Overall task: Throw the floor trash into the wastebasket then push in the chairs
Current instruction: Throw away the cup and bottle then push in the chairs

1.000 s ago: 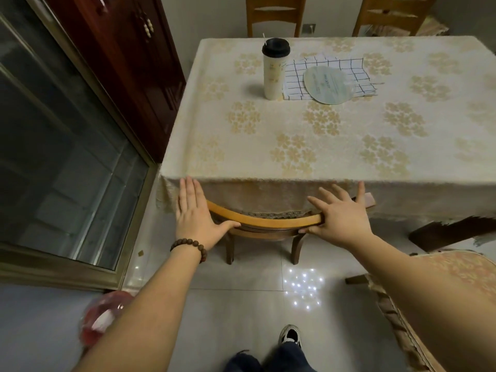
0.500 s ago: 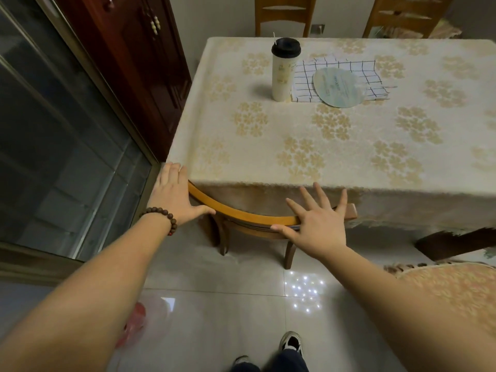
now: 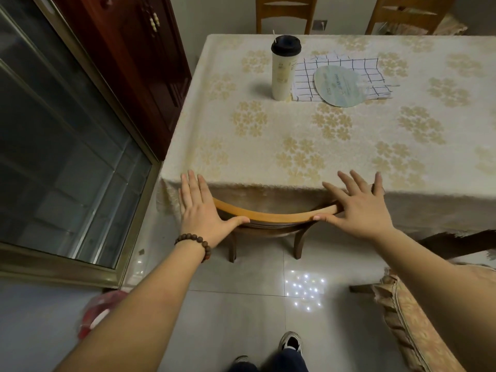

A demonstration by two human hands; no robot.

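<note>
Head view. A wooden chair (image 3: 273, 217) stands tucked against the near edge of the table (image 3: 322, 146), its curved top rail just below the hanging hem of the floral tablecloth (image 3: 268, 135); the seat is hidden beneath the cloth, and two rear legs show on the tiled floor (image 3: 241, 304).

The left hand (image 3: 200, 210) lies flat over the left end of the rail — fingers straight and together, their tips reaching the table edge, thumb stretched along the rail's near face. The right hand (image 3: 359, 208) lies likewise over the right end, fingers spread and straight, thumb tip against the rail's near face. Neither hand curls round the rail; it runs under the palms, between thumb and fingers. A beaded bracelet (image 3: 196, 244) circles the left wrist.

On the table stand a lidded cup (image 3: 284, 68) and, just beside it, a checked cloth (image 3: 341, 76) bearing a round fan (image 3: 339, 85).

At lower left, a red-lined wastebasket (image 3: 94, 312) — partly hidden by the left forearm. A cushioned chair (image 3: 413, 318) stands at lower right, apart from the table.
</note>
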